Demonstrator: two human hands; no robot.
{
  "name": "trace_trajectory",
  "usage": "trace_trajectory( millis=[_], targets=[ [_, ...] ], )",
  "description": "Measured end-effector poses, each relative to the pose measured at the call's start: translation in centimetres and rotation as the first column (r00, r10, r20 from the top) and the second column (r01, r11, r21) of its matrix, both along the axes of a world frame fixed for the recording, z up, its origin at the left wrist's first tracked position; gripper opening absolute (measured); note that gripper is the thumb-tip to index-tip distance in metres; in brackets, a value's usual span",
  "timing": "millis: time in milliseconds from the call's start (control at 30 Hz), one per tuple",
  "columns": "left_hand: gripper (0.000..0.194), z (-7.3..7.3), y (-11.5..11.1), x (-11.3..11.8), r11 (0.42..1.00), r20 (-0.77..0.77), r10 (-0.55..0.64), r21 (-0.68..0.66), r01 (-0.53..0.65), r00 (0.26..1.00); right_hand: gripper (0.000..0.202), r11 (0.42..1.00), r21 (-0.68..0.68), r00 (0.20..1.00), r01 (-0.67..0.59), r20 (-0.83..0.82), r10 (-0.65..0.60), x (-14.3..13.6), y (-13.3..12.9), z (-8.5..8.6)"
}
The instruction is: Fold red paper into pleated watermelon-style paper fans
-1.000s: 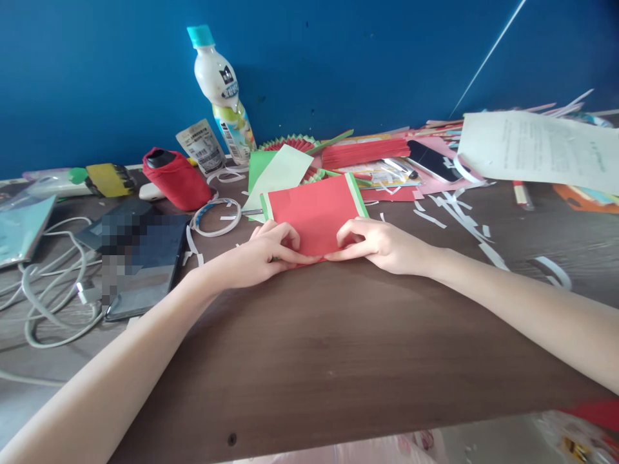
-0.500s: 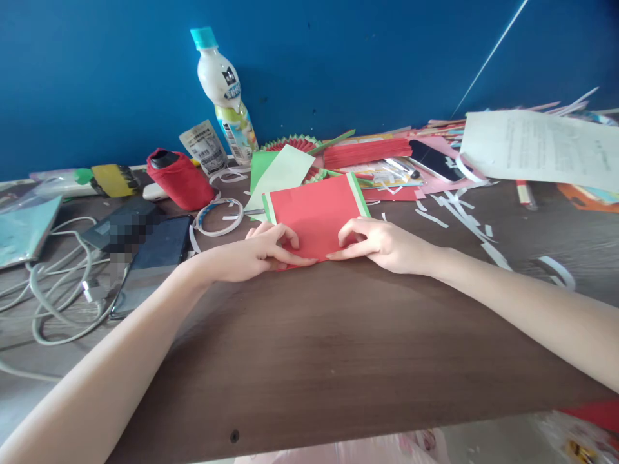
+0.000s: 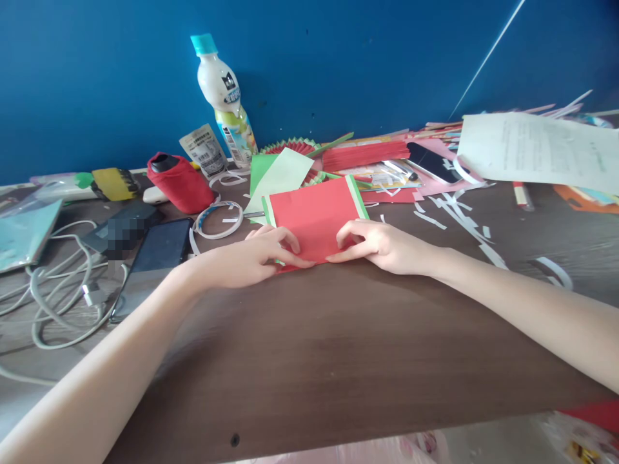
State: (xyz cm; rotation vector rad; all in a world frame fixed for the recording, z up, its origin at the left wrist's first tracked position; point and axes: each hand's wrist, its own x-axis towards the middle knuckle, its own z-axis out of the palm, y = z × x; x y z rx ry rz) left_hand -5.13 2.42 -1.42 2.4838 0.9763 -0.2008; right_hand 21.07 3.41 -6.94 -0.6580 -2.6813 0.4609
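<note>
A sheet of red paper (image 3: 316, 216) lies on the dark wooden table in front of me, with green and white strips along its left and right sides. At its near edge, my left hand (image 3: 271, 254) is closed on the left part, thumb and index finger pinching along the border. From the other side my right hand (image 3: 374, 246) grips the same edge, its fingers bent over the paper. The two index fingertips almost meet at the middle of that edge. Under the fingers, the paper's exact fold is hidden.
Behind the paper are pale green sheets (image 3: 280, 177) and a folded red paper stack (image 3: 366, 154). A bottle (image 3: 225, 103) stands by the blue wall. To the left lie a phone (image 3: 153, 261), cables (image 3: 58, 303) and a tape roll (image 3: 219, 220). White paper scraps (image 3: 467, 219) litter the right.
Both hands stay at the near edge of the red paper with almost the same grip. The whole view has shifted very slightly.
</note>
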Motion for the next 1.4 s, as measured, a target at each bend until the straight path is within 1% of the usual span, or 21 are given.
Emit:
trace_trajectory(
  millis=[67,100,133,200,267,333,400,467,600,667,800,900,1067,1167,1400],
  targets=[
    [0.047,-0.5,-0.4,0.6,0.997,0.085,0.01,0.078,-0.017,0.996,0.047,1.0,-0.01,1.0,0.0,-0.003,0.0,0.0,0.0,-0.1],
    [0.045,-0.9,-0.6,0.9,0.99,0.15,0.017,0.138,-0.038,0.988,0.046,1.0,-0.021,1.0,0.003,-0.008,-0.003,0.0,0.0,-0.1],
    [0.042,-1.4,-0.8,1.2,0.981,0.195,0.004,0.19,-0.042,0.981,0.045,0.999,-0.035,1.0,0.006,-0.015,-0.007,0.0,0.0,-0.1],
    [0.034,-2.4,-1.1,1.6,0.96,0.25,-0.072,0.28,-0.001,0.965,0.04,0.996,-0.083,0.999,0.02,-0.034,-0.023,0.1,0.0,-0.1],
    [0.031,-3.3,-1.3,1.8,0.925,0.269,-0.118,0.381,0.007,0.956,0.036,0.989,-0.142,0.997,0.045,-0.051,-0.052,0.1,0.0,-0.1],
    [0.031,-3.8,-1.4,1.9,0.882,0.263,-0.165,0.472,0.023,0.95,0.031,0.978,-0.193,0.993,0.081,-0.073,-0.096,0.1,0.0,0.1],
    [0.031,-3.9,-1.6,2.0,0.84,0.241,-0.197,0.541,0.037,0.95,0.025,0.966,-0.226,0.984,0.126,-0.098,-0.151,0.1,-0.1,0.4],
    [0.031,-3.8,-1.8,2.0,0.81,0.217,-0.206,0.585,0.042,0.954,0.019,0.962,-0.22,0.975,0.163,-0.113,-0.191,0.1,-0.2,0.7],
    [0.031,-3.7,-1.9,2.1,0.784,0.189,-0.209,0.619,0.049,0.96,0.011,0.972,-0.075,0.969,0.222,-0.091,-0.229,0.3,-0.3,1.2],
    [0.031,-3.7,-1.9,2.1,0.781,0.189,-0.213,0.623,0.05,0.959,0.017,0.962,-0.038,0.96,0.272,-0.063,-0.274,0.5,-0.1,1.4],
    [0.031,-3.9,-1.9,2.1,0.776,0.196,-0.211,0.629,0.042,0.958,0.03,0.917,-0.128,0.926,0.377,0.052,-0.373,1.1,0.2,1.4],
    [0.03,-3.9,-2.2,2.3,0.754,0.178,-0.21,0.656,0.044,0.961,0.032,0.905,-0.186,0.924,0.382,0.105,-0.368,1.5,0.4,1.4],
    [0.026,-3.9,-2.9,2.8,0.686,0.116,-0.195,0.726,0.051,0.974,0.033,0.894,-0.229,0.923,0.385,0.124,-0.365,1.5,0.5,1.6],
    [0.026,-4.0,-3.1,3.0,0.658,0.082,-0.191,0.75,0.066,0.978,0.032,0.88,-0.25,0.915,0.403,0.133,-0.381,1.5,0.5,1.8],
    [0.025,-3.9,-3.1,3.0,0.651,0.058,-0.182,0.755,0.076,0.982,0.024,0.843,-0.327,0.904,0.427,0.178,-0.389,2.1,0.8,2.1]
  ],
)
